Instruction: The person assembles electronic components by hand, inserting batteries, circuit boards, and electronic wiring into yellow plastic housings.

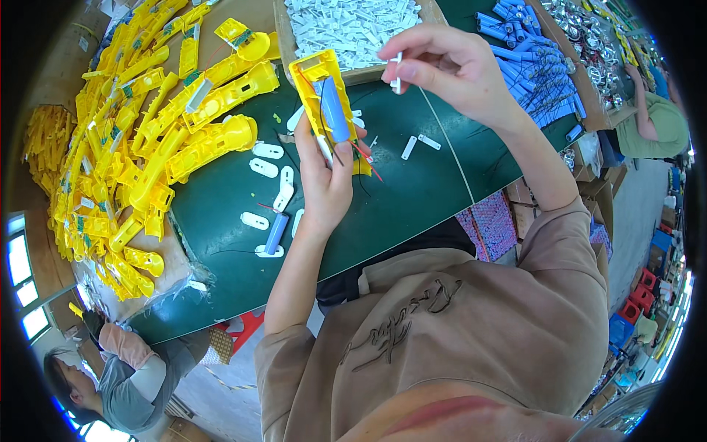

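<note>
My left hand (324, 184) grips a yellow plastic housing (305, 82), tilted upright above the green table. Inside the housing lies a blue cylindrical battery (333, 110), with thin red and black wires hanging near my thumb. To the right and a little higher, my right hand (460, 77) pinches a small white plastic piece (398, 75) between thumb and fingertips, apart from the housing. Two similar white strips (409, 147) lie on the table below that hand. Several white oval covers (264, 168) rest left of my left wrist, and a loose blue battery (277, 233) lies on one of them.
A large heap of yellow housings (213, 151) covers the left side. At the back stands a cardboard box (361, 75) of small white pieces. Blue batteries with wires (541, 88) are piled right, beside shiny round metal parts (582, 44). Other people sit at left and far right.
</note>
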Demonstrator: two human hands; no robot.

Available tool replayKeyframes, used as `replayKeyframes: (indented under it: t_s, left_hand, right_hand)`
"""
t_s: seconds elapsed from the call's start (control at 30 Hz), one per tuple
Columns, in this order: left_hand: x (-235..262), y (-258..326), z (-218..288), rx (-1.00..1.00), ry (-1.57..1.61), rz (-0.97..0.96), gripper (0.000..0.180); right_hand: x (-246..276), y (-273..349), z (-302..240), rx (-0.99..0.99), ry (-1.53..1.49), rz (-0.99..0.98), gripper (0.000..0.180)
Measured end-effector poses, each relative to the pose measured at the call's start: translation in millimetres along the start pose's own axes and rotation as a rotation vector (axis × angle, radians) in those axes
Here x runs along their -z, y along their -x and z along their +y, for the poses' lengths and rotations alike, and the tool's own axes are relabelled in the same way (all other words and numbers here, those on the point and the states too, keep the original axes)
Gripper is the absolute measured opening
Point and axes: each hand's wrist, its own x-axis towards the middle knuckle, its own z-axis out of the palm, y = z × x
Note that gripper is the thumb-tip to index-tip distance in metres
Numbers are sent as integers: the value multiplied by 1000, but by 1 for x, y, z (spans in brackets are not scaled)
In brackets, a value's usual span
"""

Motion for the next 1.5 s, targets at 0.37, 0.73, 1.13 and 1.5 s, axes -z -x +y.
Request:
replayKeyframes:
  t_s: [0.37, 0.73, 1.13, 1.5]
  left_hand:
    - [-1, 0, -1, 36, -68, 5, 48]
    - [-1, 2, -6, 78, -89, -78, 46]
    - [0, 2, 15, 339, 191, -223, 48]
    - [-4, 0, 9, 350, 169, -223, 45]
  right_hand:
    - [-37, -22, 36, -148, -139, 156, 12]
    - [-50, -19, 55, 94, 342, 333, 15]
    - [-1, -30, 48, -123, 108, -333, 31]
    - [-3, -10, 54, -229, 13, -200, 34]
